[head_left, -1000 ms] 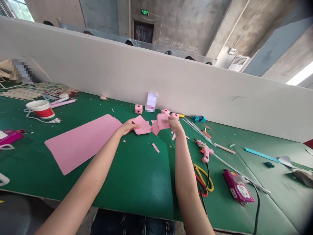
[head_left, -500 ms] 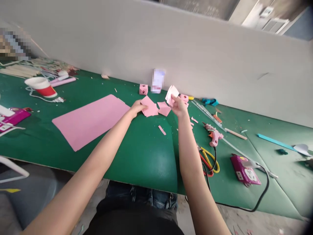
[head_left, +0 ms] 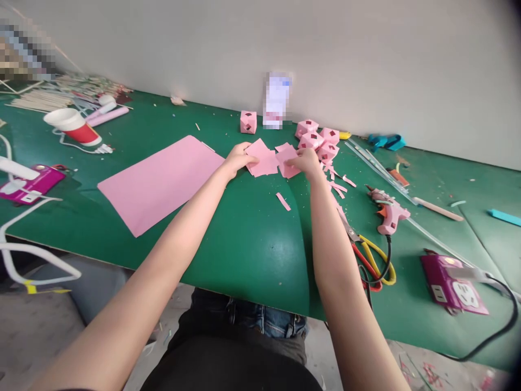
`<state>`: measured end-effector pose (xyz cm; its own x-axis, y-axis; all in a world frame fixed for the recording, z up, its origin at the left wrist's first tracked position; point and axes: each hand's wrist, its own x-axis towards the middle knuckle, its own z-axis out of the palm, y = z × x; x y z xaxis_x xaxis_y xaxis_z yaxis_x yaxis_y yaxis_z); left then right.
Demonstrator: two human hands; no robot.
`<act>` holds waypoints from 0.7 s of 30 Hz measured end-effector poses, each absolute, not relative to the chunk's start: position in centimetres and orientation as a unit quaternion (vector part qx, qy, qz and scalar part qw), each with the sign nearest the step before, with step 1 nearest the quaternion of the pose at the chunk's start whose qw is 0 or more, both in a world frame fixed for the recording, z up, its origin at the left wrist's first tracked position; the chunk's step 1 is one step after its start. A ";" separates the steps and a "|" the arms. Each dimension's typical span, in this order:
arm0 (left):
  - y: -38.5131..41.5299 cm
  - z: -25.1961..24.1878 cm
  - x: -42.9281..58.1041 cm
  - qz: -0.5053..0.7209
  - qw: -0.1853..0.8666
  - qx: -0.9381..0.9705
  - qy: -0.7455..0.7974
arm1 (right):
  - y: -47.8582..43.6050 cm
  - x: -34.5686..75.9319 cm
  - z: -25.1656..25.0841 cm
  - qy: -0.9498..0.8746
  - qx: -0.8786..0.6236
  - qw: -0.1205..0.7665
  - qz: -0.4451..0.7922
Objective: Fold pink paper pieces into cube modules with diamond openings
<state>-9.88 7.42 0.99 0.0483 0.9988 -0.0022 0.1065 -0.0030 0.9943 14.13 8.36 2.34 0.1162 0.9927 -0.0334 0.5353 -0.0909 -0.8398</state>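
My left hand (head_left: 238, 161) is closed on the edge of several small pink paper pieces (head_left: 264, 157), thumb on top. Just to their right, my right hand (head_left: 306, 162) pinches another small stack of pink paper cutouts (head_left: 286, 163) low over the tabletop. The two stacks lie side by side, their near corners almost meeting. Folded pink paper boxes (head_left: 311, 141) with dark diamond-shaped holes cluster behind my right hand. One more pink box (head_left: 248, 123) stands alone behind my left hand. A thin pink paper strip (head_left: 283, 201) lies in front of the stacks.
A large pink paper sheet (head_left: 160, 184) lies left on the green table (head_left: 252, 255). Scissors (head_left: 372, 255), a pink glue gun (head_left: 389, 213) and a purple power strip (head_left: 452, 285) are at right. A paper cup (head_left: 73, 126) stands left; a blurred phone (head_left: 277, 102) leans on the partition.
My right hand has brought its raised stack down to table level, beside the pieces in my left hand. The camera view has shifted, bringing more of the pink boxes into sight.
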 end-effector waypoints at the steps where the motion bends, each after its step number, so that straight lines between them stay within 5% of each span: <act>1: 7.3 1.1 -9.9 0.459 0.485 0.540 0.512 | 8.3 13.7 2.5 -0.587 -0.669 0.336 0.309; 8: 6.5 1.4 -9.7 0.466 0.474 0.542 0.515 | 7.3 13.5 3.4 -0.629 -0.674 0.282 0.266; 21: 7.1 0.6 -10.1 0.521 0.485 0.488 0.505 | 7.2 16.2 4.0 -0.578 -0.653 0.344 0.349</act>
<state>-10.09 7.09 0.63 -0.0532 0.9984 0.0183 -0.0132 -0.0190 0.9997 16.24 7.19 3.99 0.0891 0.9943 -0.0579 0.5132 -0.0956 -0.8529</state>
